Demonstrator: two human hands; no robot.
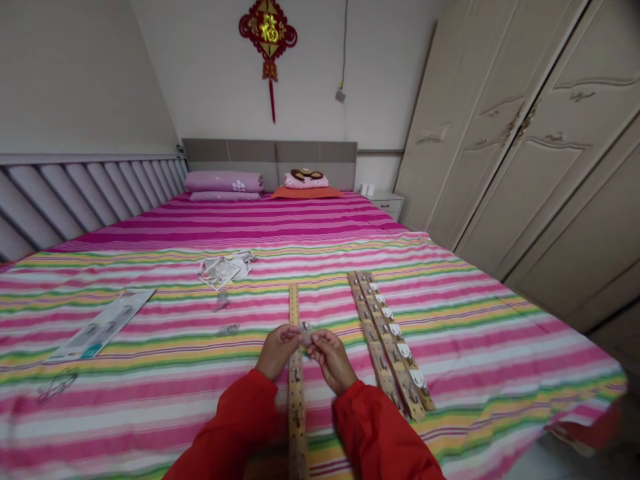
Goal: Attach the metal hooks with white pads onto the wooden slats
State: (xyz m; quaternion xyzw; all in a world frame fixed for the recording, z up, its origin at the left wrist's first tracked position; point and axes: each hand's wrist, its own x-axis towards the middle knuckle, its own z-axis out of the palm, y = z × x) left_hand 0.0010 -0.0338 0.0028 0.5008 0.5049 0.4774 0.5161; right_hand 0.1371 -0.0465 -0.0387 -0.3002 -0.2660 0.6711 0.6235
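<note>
Between my two hands is a small clear adhesive hook (305, 331) with a metal hook on its face. My left hand (277, 350) pinches its left edge, and the fingers of my right hand (333, 358) close on its lower right edge. Beneath them a narrow wooden strip with holes (296, 427) lies lengthwise on the bed. Metal hooks sit on its near part, while the far end shows bare holes. To the right lie more wooden strips (373, 333) side by side, bearing metal hooks and several white round hooks (395, 329).
A striped sheet (190, 400) covers the bed. At left are a hook package (107, 323) and a clear plastic bit (59, 383). Crumpled packaging (225, 269) and small clear pieces (229, 329) lie ahead. A bed rail (90, 193) borders the left; a wardrobe (530, 153) stands right.
</note>
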